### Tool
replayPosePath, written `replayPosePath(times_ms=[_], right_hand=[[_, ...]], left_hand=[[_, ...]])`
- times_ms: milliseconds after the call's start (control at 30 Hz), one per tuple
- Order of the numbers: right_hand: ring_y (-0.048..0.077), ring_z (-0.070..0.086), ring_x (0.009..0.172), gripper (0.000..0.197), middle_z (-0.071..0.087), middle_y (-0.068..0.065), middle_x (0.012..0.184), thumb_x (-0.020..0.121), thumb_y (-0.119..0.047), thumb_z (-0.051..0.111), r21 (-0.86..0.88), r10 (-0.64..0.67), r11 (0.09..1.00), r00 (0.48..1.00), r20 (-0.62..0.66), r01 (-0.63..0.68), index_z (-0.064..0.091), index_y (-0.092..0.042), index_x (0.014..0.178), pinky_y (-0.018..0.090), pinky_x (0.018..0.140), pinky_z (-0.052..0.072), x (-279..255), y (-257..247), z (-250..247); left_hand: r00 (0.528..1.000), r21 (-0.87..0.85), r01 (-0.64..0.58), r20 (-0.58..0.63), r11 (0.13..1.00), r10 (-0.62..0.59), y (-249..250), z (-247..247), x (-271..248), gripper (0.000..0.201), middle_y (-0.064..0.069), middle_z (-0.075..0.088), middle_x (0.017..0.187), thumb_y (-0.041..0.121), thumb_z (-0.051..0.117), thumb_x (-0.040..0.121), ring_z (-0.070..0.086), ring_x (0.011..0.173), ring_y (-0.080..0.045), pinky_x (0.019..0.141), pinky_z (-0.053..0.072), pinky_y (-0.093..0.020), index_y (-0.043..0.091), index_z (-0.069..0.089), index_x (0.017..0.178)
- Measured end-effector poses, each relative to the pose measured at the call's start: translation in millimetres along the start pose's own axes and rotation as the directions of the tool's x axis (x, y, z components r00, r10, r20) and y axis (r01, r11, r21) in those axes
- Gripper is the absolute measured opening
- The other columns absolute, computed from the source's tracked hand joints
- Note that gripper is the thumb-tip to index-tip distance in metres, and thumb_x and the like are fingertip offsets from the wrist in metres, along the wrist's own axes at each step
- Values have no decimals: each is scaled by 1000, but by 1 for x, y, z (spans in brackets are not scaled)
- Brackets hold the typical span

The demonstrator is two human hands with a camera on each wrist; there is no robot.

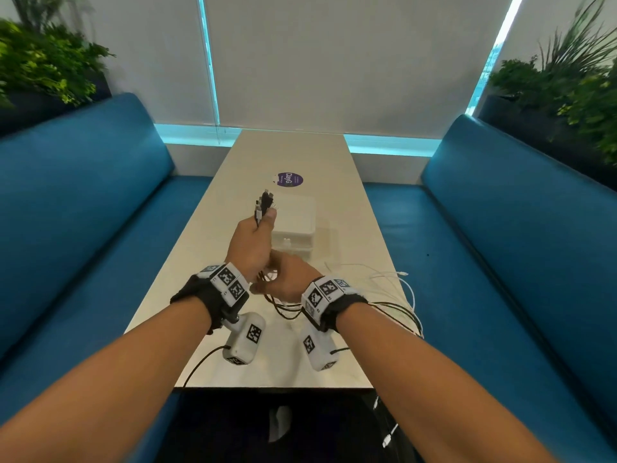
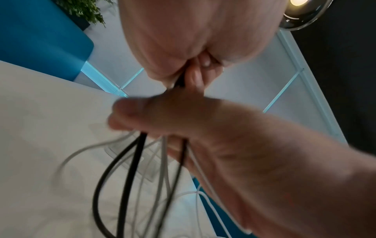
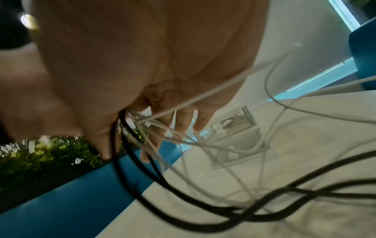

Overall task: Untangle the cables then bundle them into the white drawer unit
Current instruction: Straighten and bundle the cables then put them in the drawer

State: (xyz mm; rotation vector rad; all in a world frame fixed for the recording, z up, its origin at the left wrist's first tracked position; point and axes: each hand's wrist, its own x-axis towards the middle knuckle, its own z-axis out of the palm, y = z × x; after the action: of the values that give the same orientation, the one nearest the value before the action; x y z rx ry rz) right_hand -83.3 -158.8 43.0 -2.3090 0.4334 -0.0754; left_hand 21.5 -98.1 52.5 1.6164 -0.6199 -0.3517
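Observation:
My left hand [image 1: 255, 240] is raised over the table and grips a bunch of black and white cables [image 1: 263, 205] near their plug ends, which stick up above the fist. Just below it my right hand [image 1: 287, 279] curls round the same cables [image 2: 140, 154] as they hang down. The loose lengths [image 1: 394, 305] trail off to the right across the table and over its edge. In the right wrist view the strands [image 3: 203, 169] fan out from under my fingers [image 3: 181, 122]. The white drawer unit [image 1: 295, 225] stands right behind my hands, mid-table.
The long beige table [image 1: 300, 155] runs away from me between two blue benches [image 1: 83, 212]. A purple round sticker [image 1: 289, 179] lies beyond the drawer unit. Planters with green plants [image 1: 40, 61] stand behind both benches. A white plug [image 1: 387, 439] dangles below the table's near right corner.

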Motion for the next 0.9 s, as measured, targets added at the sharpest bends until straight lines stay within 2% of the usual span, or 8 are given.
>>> replayPosePath(times_ms=[100, 200, 300, 433, 567, 667, 800, 900], right_hand=[[20, 71, 84, 13, 74, 5, 90, 91, -23, 59, 37, -14, 999, 999, -46, 16, 65, -14, 97, 41, 81, 58, 2, 7, 9], [27, 63, 72, 17, 65, 7, 77, 92, -29, 54, -92, -62, 994, 994, -86, 54, 57, -15, 81, 40, 66, 52, -2, 20, 4], [32, 60, 78, 16, 65, 10, 84, 94, -30, 54, -279, -51, 960, 994, -95, 22, 54, -18, 83, 35, 66, 44, -14, 54, -10], [27, 59, 83, 17, 65, 7, 96, 97, -39, 52, -446, 171, 861, 965, -197, -243, 55, -23, 92, 33, 72, 46, -52, 122, -44], [24, 58, 83, 15, 63, 1, 98, 96, -35, 49, -525, 317, 710, 879, -357, -470, 58, -23, 97, 31, 69, 45, -90, 181, -72], [20, 56, 74, 14, 58, -5, 83, 94, -28, 47, -506, 387, 643, 814, -434, -575, 59, -25, 88, 30, 65, 45, -100, 197, -83], [22, 58, 73, 13, 60, -4, 76, 93, -29, 43, -579, 416, 514, 774, -477, -633, 53, -26, 86, 34, 69, 44, -113, 220, -96], [17, 57, 70, 13, 59, -6, 76, 99, -32, 42, -632, 427, 458, 778, -461, -625, 51, -26, 91, 33, 74, 41, -119, 225, -98]], left_hand=[[999, -130, 38, 14, 991, -36, 0, -1, 5, 48, 12, 35, 47, 70, 53, 79, 30, 48, -19, 51, 25, -32, 30, 55, 52], [994, -231, 57, -80, 971, -77, 11, -8, 18, 48, 11, 34, 47, 63, 55, 84, 28, 44, -17, 49, 24, -29, 24, 47, 57], [964, -288, 55, -234, 956, -126, 29, -28, 39, 45, 10, 34, 48, 57, 55, 90, 29, 41, -15, 47, 25, -24, 22, 43, 63], [891, -291, 52, -418, 955, -176, 31, -81, 69, 50, 5, 38, 50, 66, 58, 75, 34, 47, -20, 54, 29, -31, 19, 43, 63], [860, -124, 135, -479, 983, -178, 2, -109, 76, 65, -29, 51, 81, 74, 45, 78, 56, 74, -49, 72, 46, -52, 10, 56, 85], [814, -86, 155, -553, 984, -177, -22, -111, 72, 70, -35, 60, 104, 65, 49, 85, 59, 83, -48, 72, 50, -48, -3, 61, 95], [742, -157, 196, -621, 968, -251, -45, -140, 77, 71, -33, 61, 93, 77, 48, 69, 63, 84, -47, 76, 53, -60, 6, 55, 80], [752, -207, 160, -607, 965, -255, -33, -138, 67, 75, -13, 48, 63, 75, 49, 64, 48, 63, -33, 62, 45, -47, 2, 55, 82]])
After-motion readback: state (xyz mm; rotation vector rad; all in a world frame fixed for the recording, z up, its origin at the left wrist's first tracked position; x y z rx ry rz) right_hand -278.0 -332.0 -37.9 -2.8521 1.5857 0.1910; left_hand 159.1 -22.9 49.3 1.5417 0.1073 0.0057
